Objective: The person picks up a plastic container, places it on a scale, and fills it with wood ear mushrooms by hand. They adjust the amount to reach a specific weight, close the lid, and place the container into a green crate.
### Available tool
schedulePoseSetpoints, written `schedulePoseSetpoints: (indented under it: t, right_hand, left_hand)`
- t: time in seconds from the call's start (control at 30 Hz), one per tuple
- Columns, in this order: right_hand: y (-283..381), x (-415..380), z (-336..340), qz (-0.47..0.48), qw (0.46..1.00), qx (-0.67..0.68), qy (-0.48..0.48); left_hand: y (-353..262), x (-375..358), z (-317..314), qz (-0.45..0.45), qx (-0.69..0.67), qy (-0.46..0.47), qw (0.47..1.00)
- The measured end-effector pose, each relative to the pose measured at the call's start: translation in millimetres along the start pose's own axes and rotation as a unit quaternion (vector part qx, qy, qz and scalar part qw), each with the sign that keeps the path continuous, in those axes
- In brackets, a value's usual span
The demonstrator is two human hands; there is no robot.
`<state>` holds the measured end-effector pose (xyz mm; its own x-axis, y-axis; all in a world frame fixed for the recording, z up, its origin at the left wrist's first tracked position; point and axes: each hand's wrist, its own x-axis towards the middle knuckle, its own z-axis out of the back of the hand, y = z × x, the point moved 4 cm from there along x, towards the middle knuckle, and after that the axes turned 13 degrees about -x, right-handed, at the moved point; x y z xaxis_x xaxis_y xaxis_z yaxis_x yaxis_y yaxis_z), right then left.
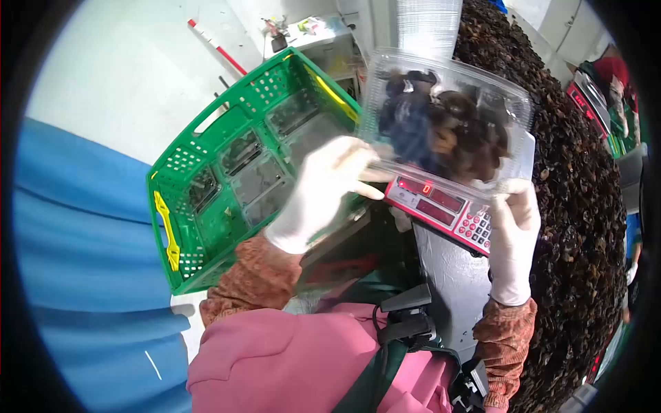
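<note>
Clear plastic box (513,103), rectangular, ribbed sides, motion-blurred; dark brown-to-black frilly pcs (475,131) inside, heaped unevenly, lighter tan patch nr the middle. It's up over a red-&-white scale (403,196), tilted a bit, hiding most of the platform; display (430,189) shows a red 0, keypad (475,226) on R side of panel. L hand (317,193), white glove, blurred, has its fingers narrowed on the box's near L corner; R hand (516,227), also gloved, pinches the near R corner, thumb & fingers close tog. Desk (447,282) = silvery, shiny, shows btwn the scale & the person's pink top (275,365). Big heap (578,241) of similar dark pcs runs down R side. Green crate (210,155) w/ yellow handles sits L of scale, several clear containers (261,182) w/ dark contents in the bottom. Stack (427,27) of clear plastic trays top ctr, beyond the box. Rm: white wall (124,76), blue sheet (82,193) at L, white cabinet (296,48) w/ odds & ends at back, red-&-white pole (224,55) behind crate. Far R: another person's red sleeve (609,69), nr a 2nd scale (585,103).
</note>
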<state>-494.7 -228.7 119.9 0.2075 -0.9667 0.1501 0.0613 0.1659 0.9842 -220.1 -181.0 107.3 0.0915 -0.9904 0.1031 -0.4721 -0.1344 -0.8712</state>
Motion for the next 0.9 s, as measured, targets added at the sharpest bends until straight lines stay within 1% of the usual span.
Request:
schedulePoseSetpoints:
  t: [0.03,0.07,0.1,0.17,0.2,0.23,0.27,0.3,0.33,0.37,0.4,0.43,0.5,0.53,0.57,0.6,0.63,0.67,0.7,0.73,0.77,0.8,0.83,0.87,0.9]
  right_hand:
    - [-3,-3,-14,0.006,0.997,0.023,0.07]
    - [-2,-7,-29,0.006,0.994,0.043,0.1]
    - [-1,-10,-39,0.005,0.99,0.064,0.128]
    - [-5,-15,-36,-0.007,0.988,0.063,0.143]
    - [-8,-18,-35,-0.013,0.987,0.062,0.149]
    - [-18,-18,-27,-0.02,0.991,0.027,0.13]
    - [-30,-17,-15,-0.027,0.993,0.01,0.113]
    - [-42,-18,-4,-0.035,0.995,-0.008,0.096]
    - [-49,-20,5,-0.042,0.996,-0.017,0.074]
    - [-56,-25,13,-0.063,0.997,-0.021,0.05]
    - [-61,-29,19,-0.074,0.996,-0.04,0.04]
    - [-66,-32,25,-0.084,0.994,-0.059,0.029]
    - [-77,-39,33,-0.1,0.993,-0.049,0.024]
    - [-81,-40,36,-0.108,0.993,-0.043,0.021]
    - [-83,-40,37,-0.114,0.993,-0.028,0.015]
    - [-84,-41,38,-0.121,0.993,-0.012,0.011]
    - [-85,-41,38,-0.128,0.992,0.004,0.006]
    - [-86,-42,39,-0.131,0.991,0.018,0.003]
    - [-87,-43,39,-0.131,0.991,0.023,0.002]
    - [-88,-45,40,-0.132,0.991,0.027,0.0]
    - [-89,-46,40,-0.131,0.991,0.032,-0.004]
    - [-88,-49,41,-0.136,0.99,0.036,-0.008]
    - [-88,-52,44,-0.138,0.99,0.033,-0.012]
    - [-87,-55,46,-0.14,0.99,0.029,-0.015]
    - [-86,-58,48,-0.141,0.989,0.025,-0.017]
  left_hand:
    - [-16,-8,10,-0.035,0.0,0.007,0.999]
    - [-35,-16,26,-0.044,0.116,-0.031,0.992]
    - [-50,-25,47,-0.059,0.161,-0.055,0.984]
    - [-75,-54,111,-0.075,0.219,-0.141,0.963]
    - [-85,-73,147,-0.073,0.192,-0.192,0.96]
    - [-92,-94,198,-0.037,0.016,-0.261,0.964]
    - [-98,-120,244,-0.031,0.038,-0.312,0.949]
    - [-102,-149,278,-0.033,0.018,-0.347,0.937]
    - [-104,-177,311,-0.016,0.011,-0.393,0.919]
    - [-107,-205,344,0.005,0.016,-0.415,0.91]
    - [-107,-232,377,0.024,-0.035,-0.489,0.871]
    - [-105,-254,396,0.037,-0.065,-0.514,0.854]
    - [-95,-292,430,0.09,-0.095,-0.606,0.785]
    - [-80,-312,468,0.124,-0.14,-0.619,0.763]
    - [-69,-320,486,0.145,-0.176,-0.643,0.731]
    - [-56,-318,499,0.158,-0.247,-0.667,0.685]
    - [-45,-313,507,0.164,-0.289,-0.69,0.644]
    - [-34,-305,511,0.18,-0.285,-0.709,0.62]
    - [-31,-303,508,0.24,-0.174,-0.71,0.639]
    - [-28,-298,501,0.304,-0.06,-0.703,0.64]
    - [-32,-291,494,0.4,0.106,-0.629,0.658]
    - [-39,-277,470,0.48,0.268,-0.527,0.648]
    - [-43,-263,444,0.539,0.418,-0.401,0.611]
    - [-45,-252,424,0.574,0.55,-0.258,0.55]
    - [-42,-245,415,0.583,0.658,-0.104,0.465]
